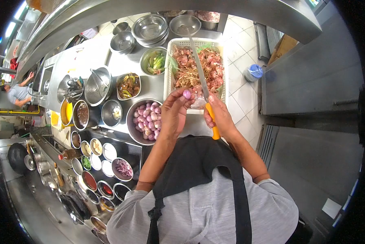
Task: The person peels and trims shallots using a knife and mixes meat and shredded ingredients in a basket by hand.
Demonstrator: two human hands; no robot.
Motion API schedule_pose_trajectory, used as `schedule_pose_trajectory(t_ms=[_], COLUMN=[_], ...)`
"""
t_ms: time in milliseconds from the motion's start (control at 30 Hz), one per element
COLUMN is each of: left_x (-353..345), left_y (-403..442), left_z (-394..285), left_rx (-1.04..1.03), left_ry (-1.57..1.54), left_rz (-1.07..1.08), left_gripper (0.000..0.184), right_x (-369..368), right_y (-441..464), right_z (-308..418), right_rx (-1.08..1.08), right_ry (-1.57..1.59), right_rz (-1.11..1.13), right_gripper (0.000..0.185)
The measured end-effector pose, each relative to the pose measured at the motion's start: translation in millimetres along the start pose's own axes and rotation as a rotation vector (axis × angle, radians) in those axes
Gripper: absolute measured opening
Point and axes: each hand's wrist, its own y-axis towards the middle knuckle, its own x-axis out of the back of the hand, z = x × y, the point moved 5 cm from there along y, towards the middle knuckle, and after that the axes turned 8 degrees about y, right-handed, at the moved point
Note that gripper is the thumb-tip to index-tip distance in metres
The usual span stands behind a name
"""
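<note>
Between the fingertips of my left hand is a peeled purple shallot. My right hand grips the yellow handle of a long knife, its blade pointing away from me. Both hands are raised close together in front of my apron. Under the blade lies a white plastic basket heaped with reddish peelings and brown root-like scraps. Left of my left wrist stands a metal bowl full of peeled shallots.
Stacked metal bowls, a bowl of green vegetable pieces and a dish of dark food stand on the counter. Several seasoning pots, including chopped purple onion, lie to the left. A steel shelf crosses overhead. Another person is far left.
</note>
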Motion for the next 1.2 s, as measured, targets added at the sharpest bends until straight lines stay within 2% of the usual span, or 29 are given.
schedule_pose_trajectory(t_ms=[167, 233, 267, 333, 367, 433, 600, 700, 800, 833, 867, 900, 967, 1000, 1067, 1100, 1167, 1200], left_x=[-5, -10, -12, -16, -15, -26, -41, -26, 3, 5, 20, 26, 52, 61, 72, 71, 62, 55], left_y=[-1, -4, -7, -12, -11, -12, 0, 42, 144, 175, 218, 238, 286, 296, 308, 307, 299, 292], left_z=[3, 1, -1, -3, -1, -10, -22, -54, -97, -112, -115, -120, -115, -115, -113, -116, -126, -133], left_rx=[0.001, 0.012, 0.008, 0.007, 0.0, -0.432, -0.374, -0.425, -0.826, -1.091, -1.04, -0.862, -0.734, -0.747, -0.805, -0.806, -0.704, -0.685], left_ry=[0.006, 0.107, 0.107, 0.491, 0.488, 1.02, 1.078, 1.168, 1.605, 1.684, 1.868, 2.123, 2.335, 2.332, 2.197, 2.195, 2.195, 2.259], left_rz=[0.03, -0.01, -0.009, -0.001, -0.001, 0.155, 0.4, 0.303, -0.007, 0.027, 0.031, -0.009, -0.028, -0.03, 0.091, 0.103, 0.216, 0.232], left_gripper=[0.028, 0.024, 0.024, 0.022, 0.022, 0.022, 0.022, 0.019, 0.009, 0.01, 0.013, 0.015, 0.027, 0.027, 0.043, 0.043, 0.052, 0.047], right_x=[0, -3, -3, -1, 0, 1, 9, 13, 16, 15, 14, 14, 14, 16, 21, 22, 23, 24], right_y=[3, 4, 4, 5, 6, 6, 6, 4, 2, 1, 1, 0, -1, -2, -1, -2, -5, -5], right_z=[-5, -6, -6, -6, -5, -1, -5, -1, 2, 4, 6, 7, 10, 10, 8, 9, 11, 10], right_rx=[0.027, 0.067, 0.088, 0.113, 0.116, 0.121, 0.04, 0.061, 0.077, 0.086, 0.082, 0.078, 0.093, 0.09, 0.098, 0.098, 0.086, 0.084], right_ry=[0.024, 0.024, -0.01, -0.048, -0.007, 0.027, 0.082, 0.084, 0.1, 0.095, 0.084, 0.073, 0.03, 0.026, 0.02, 0.023, 0.042, 0.046], right_rz=[0.001, 0.008, -0.054, -0.111, -0.123, -0.128, -0.138, -0.154, -0.174, -0.165, -0.155, -0.145, -0.143, -0.141, -0.159, -0.169, -0.184, -0.187], right_gripper=[0.057, 0.056, 0.056, 0.056, 0.055, 0.055, 0.037, 0.031, 0.029, 0.029, 0.029, 0.029, 0.03, 0.032, 0.037, 0.037, 0.041, 0.041])
